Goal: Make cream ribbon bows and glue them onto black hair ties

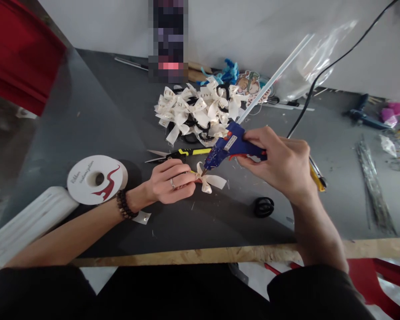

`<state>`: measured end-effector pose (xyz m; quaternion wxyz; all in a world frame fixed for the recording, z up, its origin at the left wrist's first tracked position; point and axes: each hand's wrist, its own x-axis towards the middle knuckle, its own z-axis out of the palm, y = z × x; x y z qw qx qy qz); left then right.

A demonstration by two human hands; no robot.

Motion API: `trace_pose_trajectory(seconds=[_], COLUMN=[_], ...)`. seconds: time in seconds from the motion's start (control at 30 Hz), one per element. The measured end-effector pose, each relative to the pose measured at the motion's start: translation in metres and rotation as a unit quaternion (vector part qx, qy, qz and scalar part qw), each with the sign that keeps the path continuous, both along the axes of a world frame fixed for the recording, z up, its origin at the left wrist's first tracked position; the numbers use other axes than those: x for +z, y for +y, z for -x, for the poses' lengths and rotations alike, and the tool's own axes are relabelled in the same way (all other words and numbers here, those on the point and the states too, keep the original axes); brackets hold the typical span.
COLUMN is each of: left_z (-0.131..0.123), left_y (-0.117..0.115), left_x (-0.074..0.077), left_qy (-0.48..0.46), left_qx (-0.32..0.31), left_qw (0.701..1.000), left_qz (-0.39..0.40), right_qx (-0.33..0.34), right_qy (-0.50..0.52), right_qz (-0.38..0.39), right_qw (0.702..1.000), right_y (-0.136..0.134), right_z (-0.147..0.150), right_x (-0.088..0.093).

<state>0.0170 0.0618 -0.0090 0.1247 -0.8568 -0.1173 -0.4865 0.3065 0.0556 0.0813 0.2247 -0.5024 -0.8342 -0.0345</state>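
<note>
My left hand (173, 180) pinches a cream ribbon bow (206, 186) between thumb and fingers, its loops and tails spread to the right. In my right hand (280, 160) is a blue hot glue gun (222, 149), gripped by its handle. The nozzle points down and touches or nearly touches the bow's middle. A long clear glue stick (275, 78) sticks out of the gun's back. Behind my left hand lie scissors (173, 155) with black and yellow-green handles, partly hidden by the hand and gun.
Cream bows with black hair ties (193, 111) are heaped behind the scissors. A ribbon spool (76, 182) stands left, black hair ties (264, 207) lie front right. A black cord (310, 95) runs behind my right hand; pliers (366, 118) and wires (375, 186) lie far right.
</note>
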Motion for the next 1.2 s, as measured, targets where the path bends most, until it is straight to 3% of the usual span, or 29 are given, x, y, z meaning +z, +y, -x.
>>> trace_pose_trajectory(seconds=[0.53,0.8,1.2], left_z=[-0.001,0.0,0.004], left_y=[0.001,0.001,-0.001], left_x=[0.003,0.0,-0.006], left_qy=[0.005,0.002,0.021], left_qx=[0.013,0.01,0.002], left_qw=[1.0,1.0,0.999], left_qz=[-0.008,0.003,0.029], right_qx=[0.018,0.003,0.009], right_qy=[0.0,-0.016,0.025], right_qz=[-0.037,-0.001,-0.074], right_qw=[0.999,1.0,0.997], right_y=[0.002,0.001,0.003], right_z=[-0.003,-0.004,0.005], right_x=[0.002,0.001,-0.001])
